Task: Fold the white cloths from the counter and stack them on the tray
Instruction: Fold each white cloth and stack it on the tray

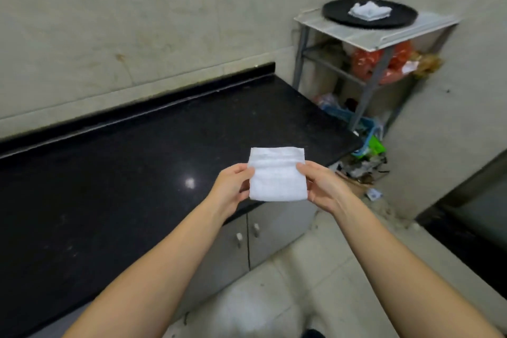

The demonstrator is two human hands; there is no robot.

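Note:
A small white cloth (277, 174), folded into a rectangle, is held in the air above the right end of the black counter (123, 173). My left hand (233, 188) pinches its left edge and my right hand (319, 186) pinches its right edge. Far off at the upper right, a round black tray (337, 18) lies on a white-topped metal rack (384, 35). A stack of folded white cloths (369, 11) sits in the tray's middle.
Grey cabinet doors (263, 236) sit under the counter. Red bags (378, 63) fill the rack's shelf, and a blue basket (365, 129) with litter stands on the floor beside the counter end. Tiled floor stretches between me and the rack.

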